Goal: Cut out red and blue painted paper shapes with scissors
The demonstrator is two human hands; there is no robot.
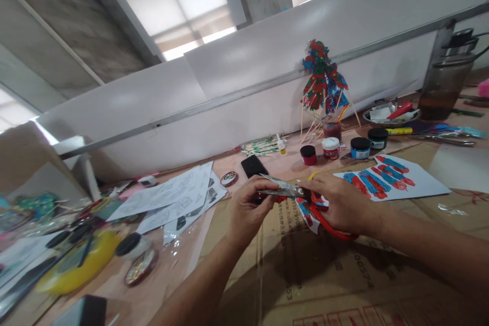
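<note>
My right hand (338, 202) is closed round the red handles of a pair of scissors (286, 187), whose blades are parted and point left. My left hand (250, 206) is closed near the blade tips, pinching a piece of painted paper. Most of this red and blue painted paper (308, 218) shows below the blades and the right hand. The exact place of the cut is hidden by fingers and blades. A larger white sheet with red and blue painted stripes (376, 181) lies just beyond my right hand.
Cardboard (305, 270) covers the work surface. Behind stand paint jars (360, 147), a black phone (254, 166) and a painted figure on sticks (323, 76). Drawing sheets (160, 198) and a yellow dish (82, 262) lie left. A large bottle (445, 81) stands at back right.
</note>
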